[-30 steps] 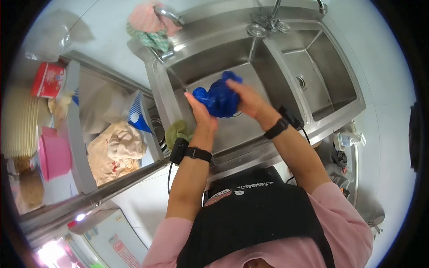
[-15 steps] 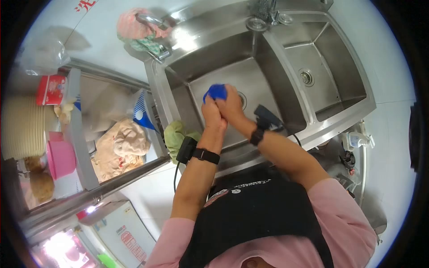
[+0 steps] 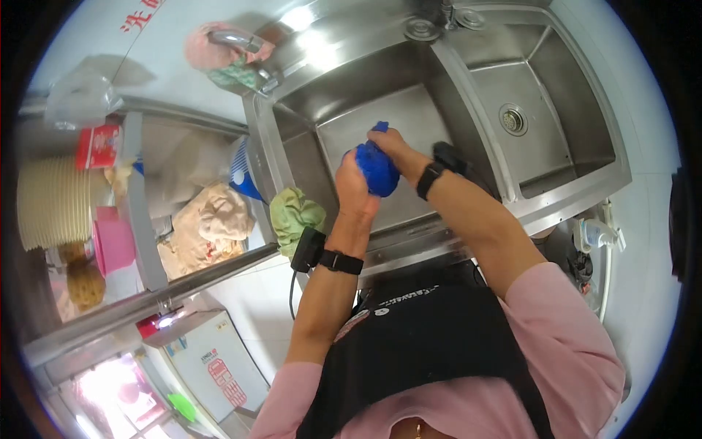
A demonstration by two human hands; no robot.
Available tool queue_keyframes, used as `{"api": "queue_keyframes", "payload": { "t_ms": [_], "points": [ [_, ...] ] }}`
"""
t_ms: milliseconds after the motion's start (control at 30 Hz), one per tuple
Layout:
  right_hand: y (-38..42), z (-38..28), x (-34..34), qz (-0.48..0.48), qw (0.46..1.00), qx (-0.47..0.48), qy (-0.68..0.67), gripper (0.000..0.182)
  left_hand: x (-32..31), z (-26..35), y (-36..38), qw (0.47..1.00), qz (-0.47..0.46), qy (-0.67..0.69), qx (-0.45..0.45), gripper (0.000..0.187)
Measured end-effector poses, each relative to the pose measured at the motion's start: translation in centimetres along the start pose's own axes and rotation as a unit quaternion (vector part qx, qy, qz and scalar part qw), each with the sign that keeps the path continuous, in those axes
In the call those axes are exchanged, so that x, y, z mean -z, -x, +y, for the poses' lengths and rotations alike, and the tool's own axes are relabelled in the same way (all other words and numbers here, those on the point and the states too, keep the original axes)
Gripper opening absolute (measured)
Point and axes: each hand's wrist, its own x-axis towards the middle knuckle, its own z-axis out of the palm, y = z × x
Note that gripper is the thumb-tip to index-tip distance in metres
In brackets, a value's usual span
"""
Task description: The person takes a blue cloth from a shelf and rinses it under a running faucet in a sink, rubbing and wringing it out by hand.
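Observation:
A bunched, bright blue cloth [image 3: 378,172] is between my two hands, over the larger basin of the steel sink [image 3: 439,183]. My left hand [image 3: 354,183] cups the cloth from the left and below, with its fingers partly hidden behind it. At the upper right, my right hand [image 3: 395,144] grips the cloth's top end, and a small blue tip pokes out past the fingers. Most of the cloth bulges out between the hands. A crumpled green cloth [image 3: 296,218] hangs over the sink's left rim, near my left wrist.
A faucet [image 3: 235,39] with pink and green cloths [image 3: 207,50] over it stands at the back left. The smaller basin with a drain [image 3: 513,119] is to the right. Shelves at left hold stacked plates [image 3: 55,205], a pink container [image 3: 115,240] and beige cloths [image 3: 212,223].
My hands have moved apart slightly, and more of the blue cloth shows between them. Earlier they were clasped together around it. The view has shifted a little.

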Motion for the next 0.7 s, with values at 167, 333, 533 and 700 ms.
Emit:
{"api": "queue_keyframes", "payload": {
  "t_ms": [167,333,533,700],
  "points": [
    [7.4,-3.7,-3.5,-0.217,0.975,0.047,-0.023,0.036,0.7,0.7,-0.7,0.994,-0.006,0.112,-0.016,0.019],
    [0.1,0.7,-0.4,0.117,0.962,0.13,0.211,0.037,-1.4,-0.1,1.0,0.997,0.053,0.039,0.03,0.019],
    [4.5,0.1,-3.7,-0.074,0.965,0.131,0.216,0.031,0.7,-0.7,-0.7,0.994,0.081,0.053,-0.044,0.024],
    [3.7,-1.8,-0.6,0.154,0.942,0.136,0.267,0.035,-1.7,-1.1,1.1,0.996,0.079,0.035,-0.013,0.019]
  ]
}}
